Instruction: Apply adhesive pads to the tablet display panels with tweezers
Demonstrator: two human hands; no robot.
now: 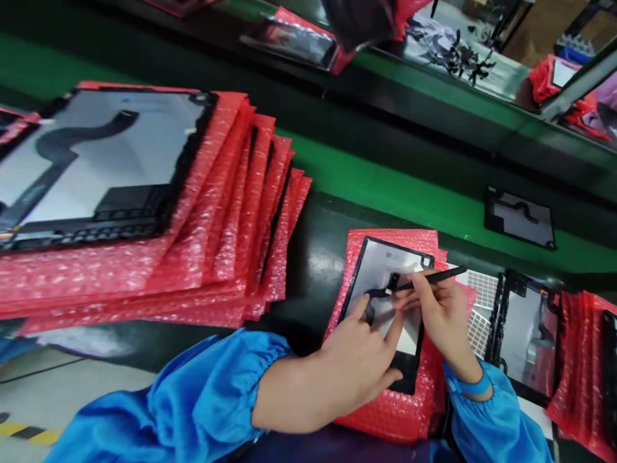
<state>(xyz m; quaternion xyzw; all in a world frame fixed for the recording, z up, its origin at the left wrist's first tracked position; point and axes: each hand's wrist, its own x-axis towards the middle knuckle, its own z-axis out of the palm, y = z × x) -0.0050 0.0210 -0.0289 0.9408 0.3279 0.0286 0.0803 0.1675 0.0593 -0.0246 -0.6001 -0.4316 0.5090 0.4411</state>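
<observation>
A display panel (385,270) lies back side up on red bubble wrap (380,418) in front of me, a black flex cable (380,292) curving across its grey back. My left hand (359,357) rests on the panel, thumb and forefinger spread and pressing beside the cable. My right hand (446,318) is closed round thin black tweezers (436,276), whose tip touches the cable's upper end near the connector.
A tall stack of panels in red bubble wrap (144,212) stands at the left. More panels (527,328) lie at the right, one (520,218) on the green conveyor belt (385,186). Further wrapped panels (299,38) sit beyond the belt.
</observation>
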